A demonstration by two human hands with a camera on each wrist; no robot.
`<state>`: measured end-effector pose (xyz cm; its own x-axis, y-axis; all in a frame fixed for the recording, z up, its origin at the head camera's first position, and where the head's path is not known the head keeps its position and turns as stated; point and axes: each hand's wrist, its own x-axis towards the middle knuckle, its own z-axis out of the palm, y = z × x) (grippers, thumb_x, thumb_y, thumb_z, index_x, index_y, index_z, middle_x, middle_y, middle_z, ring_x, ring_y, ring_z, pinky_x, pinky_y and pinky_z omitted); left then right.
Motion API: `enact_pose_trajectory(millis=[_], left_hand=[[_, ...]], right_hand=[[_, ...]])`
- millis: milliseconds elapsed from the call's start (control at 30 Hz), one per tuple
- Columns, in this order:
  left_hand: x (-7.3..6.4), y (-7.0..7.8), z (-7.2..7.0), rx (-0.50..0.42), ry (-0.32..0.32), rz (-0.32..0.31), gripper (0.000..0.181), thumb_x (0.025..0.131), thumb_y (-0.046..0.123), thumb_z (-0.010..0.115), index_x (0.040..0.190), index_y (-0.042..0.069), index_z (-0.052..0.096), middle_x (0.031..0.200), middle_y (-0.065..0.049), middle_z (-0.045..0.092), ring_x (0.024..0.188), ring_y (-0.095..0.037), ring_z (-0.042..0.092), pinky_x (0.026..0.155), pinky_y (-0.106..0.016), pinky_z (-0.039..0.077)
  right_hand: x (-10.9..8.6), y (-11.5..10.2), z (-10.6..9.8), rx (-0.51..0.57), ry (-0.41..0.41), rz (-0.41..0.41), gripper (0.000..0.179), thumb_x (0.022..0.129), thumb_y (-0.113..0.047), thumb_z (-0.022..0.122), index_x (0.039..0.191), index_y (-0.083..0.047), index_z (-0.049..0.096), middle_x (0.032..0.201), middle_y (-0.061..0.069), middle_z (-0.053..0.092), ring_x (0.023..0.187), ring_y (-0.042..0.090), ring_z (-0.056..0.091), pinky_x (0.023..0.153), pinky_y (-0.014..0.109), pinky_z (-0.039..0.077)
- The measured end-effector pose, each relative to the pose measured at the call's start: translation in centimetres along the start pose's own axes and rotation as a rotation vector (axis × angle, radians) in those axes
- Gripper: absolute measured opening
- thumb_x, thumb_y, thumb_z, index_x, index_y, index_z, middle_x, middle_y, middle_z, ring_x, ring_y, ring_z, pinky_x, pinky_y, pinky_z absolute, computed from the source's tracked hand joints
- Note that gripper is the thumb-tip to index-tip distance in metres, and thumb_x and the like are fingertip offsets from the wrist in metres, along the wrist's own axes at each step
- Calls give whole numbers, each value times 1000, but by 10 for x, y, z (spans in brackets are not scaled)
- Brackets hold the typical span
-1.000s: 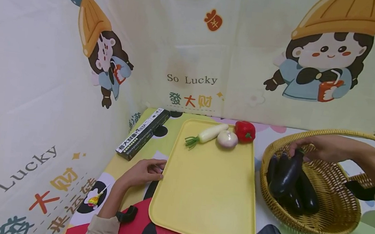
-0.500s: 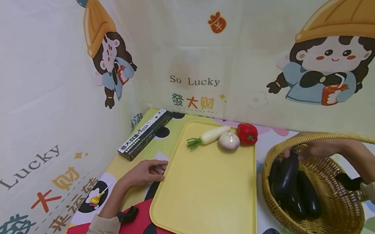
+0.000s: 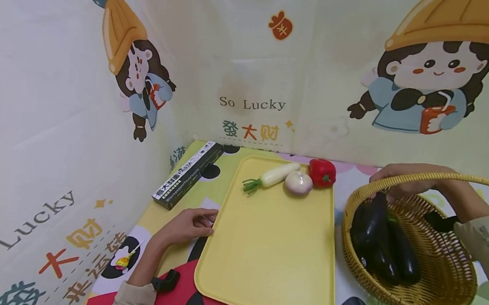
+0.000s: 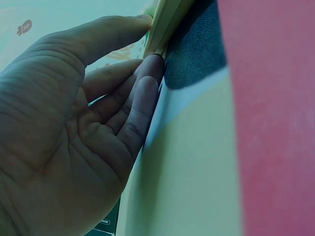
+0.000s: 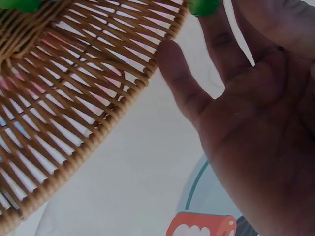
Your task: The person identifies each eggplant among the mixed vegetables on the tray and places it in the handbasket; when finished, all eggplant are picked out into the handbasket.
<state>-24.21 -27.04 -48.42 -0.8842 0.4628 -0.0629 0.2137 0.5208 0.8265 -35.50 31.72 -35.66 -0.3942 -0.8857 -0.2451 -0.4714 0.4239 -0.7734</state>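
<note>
My left hand (image 3: 191,224) is at the left edge of the yellow tray (image 3: 270,253). In the left wrist view its thumb (image 4: 118,32) and curled fingertips meet the tray's rim (image 4: 165,22). At the right, my right hand (image 3: 414,181) reaches behind the handle of the wicker basket (image 3: 440,274). It holds an eggplant (image 3: 374,229) by the stem end; the green cap (image 5: 204,6) shows at the fingertips in the right wrist view. The eggplant leans inside the basket against another eggplant (image 3: 403,251). The handle partly hides the fingers.
On the tray's far end lie a white radish (image 3: 275,175) with green leaves, a white-purple onion-like bulb (image 3: 298,183) and a red bell pepper (image 3: 322,173). A black pasta box (image 3: 189,174) lies left of the tray. A printed cloth wall (image 3: 322,81) stands behind.
My right hand has moved back and slightly left, behind the basket handle, its forearm coming further in. The gripped eggplant has turned more upright within the basket. The left hand stays put.
</note>
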Motion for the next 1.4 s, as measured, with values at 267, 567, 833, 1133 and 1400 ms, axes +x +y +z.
enact_pose_trajectory(millis=[267,567,833,1133,1400], left_hand=[[0,5,1,10,11,-13,55,89,14,75,139,1,56,116,-9,66,98,-24,63,82,-27,51],[-4,31,-2,-4,-4,-6,52,89,8,73,136,-6,55,114,-16,65,97,-28,63,81,-27,52],[2,0,0,-7,12,-4,55,88,17,76,138,4,58,114,-6,66,96,-21,64,82,-28,52],[1,1,1,-27,4,6,56,88,20,77,138,5,58,114,-4,66,96,-19,64,82,-27,52],[1,0,1,-24,11,6,55,88,18,77,138,3,58,114,-4,66,95,-19,64,80,-27,52]], right_hand=[[12,9,-5,22,-61,34,24,86,0,72,108,-11,70,98,6,68,79,30,62,65,40,57],[15,24,-1,118,-67,14,22,89,0,68,108,-8,71,97,11,67,72,28,61,63,50,57],[16,29,5,142,-58,-104,28,88,2,68,115,-6,69,103,11,68,77,27,63,64,43,58],[10,24,16,101,29,-93,34,89,8,64,119,-6,67,103,13,69,77,36,63,67,43,58],[7,21,25,111,97,136,25,90,-2,68,114,-9,70,98,12,68,82,29,63,71,39,55]])
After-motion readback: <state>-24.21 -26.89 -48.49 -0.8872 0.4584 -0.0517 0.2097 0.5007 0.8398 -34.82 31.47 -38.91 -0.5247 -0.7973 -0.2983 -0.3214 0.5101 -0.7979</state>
